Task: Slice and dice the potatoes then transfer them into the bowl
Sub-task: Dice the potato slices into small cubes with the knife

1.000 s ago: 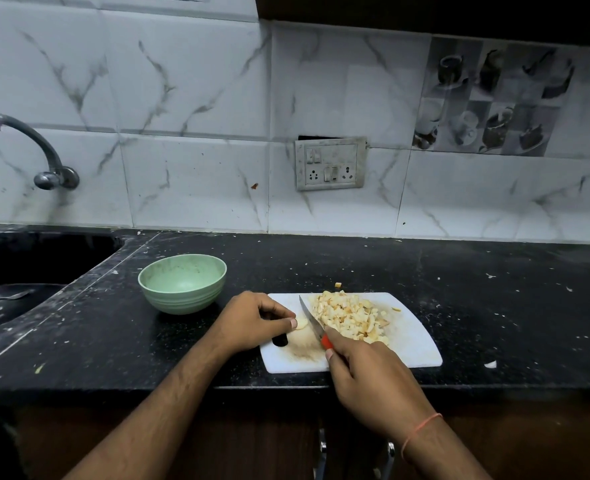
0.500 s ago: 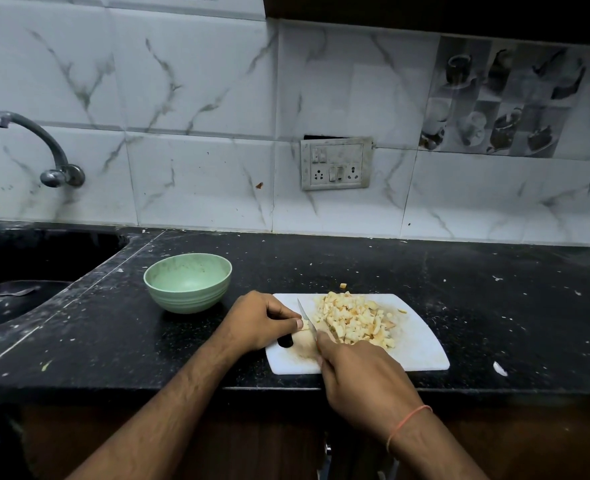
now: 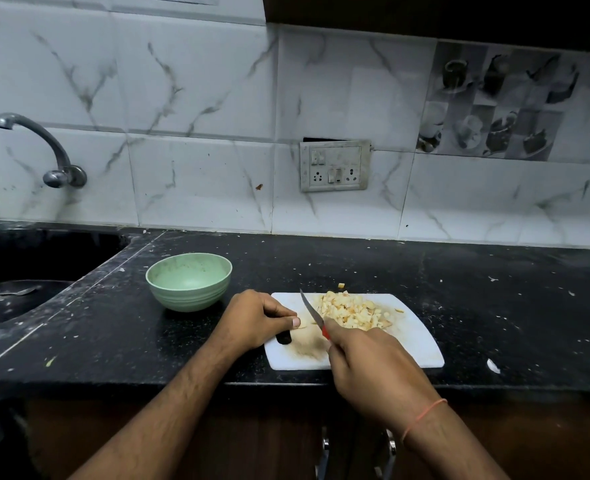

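A white cutting board (image 3: 415, 344) lies on the black counter near its front edge. A heap of diced potato (image 3: 350, 310) covers the board's far middle. My right hand (image 3: 366, 362) grips a red-handled knife (image 3: 310, 310), whose blade points away and up, just left of the heap. My left hand (image 3: 255, 320) rests curled on the board's left end, thumb and fingers pinching a small potato piece (image 3: 302, 325) beside the blade. A pale green bowl (image 3: 189, 285) stands left of the board; apart from a few specks I see nothing in it.
A dark sink (image 3: 20, 271) with a chrome tap (image 3: 44, 150) takes up the far left. Behind the counter is a tiled wall with a switch and socket plate (image 3: 335, 166). Small scraps dot the black counter (image 3: 494, 306) to the right of the board.
The knife has lifted from its low cut at the potato piece, so the blade tip is raised again. My left hand stays on the board's left end.
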Tool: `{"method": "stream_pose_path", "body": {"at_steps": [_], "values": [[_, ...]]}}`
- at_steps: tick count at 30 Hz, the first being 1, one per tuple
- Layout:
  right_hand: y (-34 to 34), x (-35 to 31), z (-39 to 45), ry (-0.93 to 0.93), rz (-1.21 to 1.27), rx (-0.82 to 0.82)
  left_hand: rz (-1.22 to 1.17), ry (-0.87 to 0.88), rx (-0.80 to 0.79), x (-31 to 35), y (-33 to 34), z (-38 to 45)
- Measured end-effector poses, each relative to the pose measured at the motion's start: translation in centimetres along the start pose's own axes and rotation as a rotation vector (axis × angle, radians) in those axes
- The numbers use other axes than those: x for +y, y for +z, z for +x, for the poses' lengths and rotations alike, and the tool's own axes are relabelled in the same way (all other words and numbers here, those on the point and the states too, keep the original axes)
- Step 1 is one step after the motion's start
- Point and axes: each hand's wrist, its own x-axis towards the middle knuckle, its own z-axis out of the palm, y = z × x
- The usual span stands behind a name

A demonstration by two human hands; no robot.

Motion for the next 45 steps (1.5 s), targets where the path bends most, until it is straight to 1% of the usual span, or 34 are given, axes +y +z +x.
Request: {"method": "stream_pose_path", "body": {"at_steps": [8, 14, 19, 26, 33, 37, 45], "values": [[2.7, -1.4, 1.1, -0.025, -0.075, -0.077, 0.011, -0.004, -0.003, 0.2, -0.1, 0.0], [2.0, -0.3, 0.1, -0.069, -0.132, -0.120, -0.008, -0.004, -0.020, 0.1, -0.1, -0.1], [0.5, 0.8, -1.0, -0.052, -0.107, -0.083, 0.004, 0.041, -0.021, 0.4, -0.1, -0.3], [0.4, 0.3, -1.1, -0.001, 0.033, -0.010, 0.009, 0.072, -0.004, 0.6, 0.0, -0.7], [0.3, 0.2, -0.6, -0.001, 0.072, -0.005, -0.005, 0.074, -0.011, 0.3, 0.2, -0.5], [0.3, 0.0, -0.7, -0.001, 0.089, 0.000, 0.028, 0.116, 0.036, 0.1, 0.3, -0.4], [0.4, -0.8, -0.9, -0.012, 0.083, -0.003, -0.015, 0.028, 0.062, 0.1, -0.3, -0.5]]}}
